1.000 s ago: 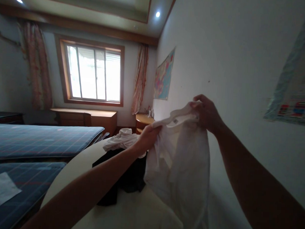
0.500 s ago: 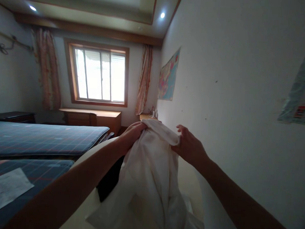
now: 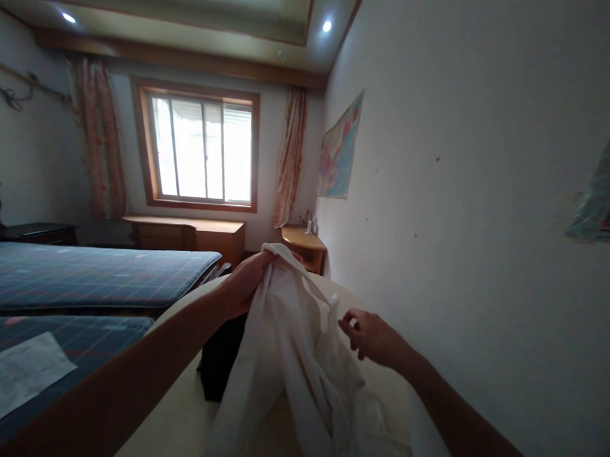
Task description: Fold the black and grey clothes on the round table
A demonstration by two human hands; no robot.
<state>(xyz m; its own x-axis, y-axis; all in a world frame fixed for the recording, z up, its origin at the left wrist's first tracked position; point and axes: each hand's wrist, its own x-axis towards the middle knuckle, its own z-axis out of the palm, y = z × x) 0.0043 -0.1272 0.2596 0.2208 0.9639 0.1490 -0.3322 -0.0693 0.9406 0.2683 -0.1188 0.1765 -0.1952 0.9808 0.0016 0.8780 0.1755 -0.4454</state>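
A white cloth garment (image 3: pixel 291 335) hangs in folds in front of me, its lower part spread over a cream-coloured surface (image 3: pixel 180 377). My left hand (image 3: pixel 248 280) grips its top edge, thumb side hidden by the fabric. To the right, my right hand (image 3: pixel 369 334) is beside the garment's right edge with a small gap, its fingers loosely bent and apart, with nothing seen in them. Partly behind the garment and below my left hand lies a black item (image 3: pixel 223 359), whose kind I cannot make out.
Blue plaid mattresses (image 3: pixel 98 274) lie on the left, a sheet of paper (image 3: pixel 24 372) on the nearer one. A white wall (image 3: pixel 474 261) runs close along the right. Farther off are a wooden desk (image 3: pixel 219 229) under the window and a small corner shelf (image 3: pixel 304 240).
My right hand has let go of the garment's top edge and moved down. The right side of the fabric has dropped, while my left hand has shifted slightly left and down, still gripping.
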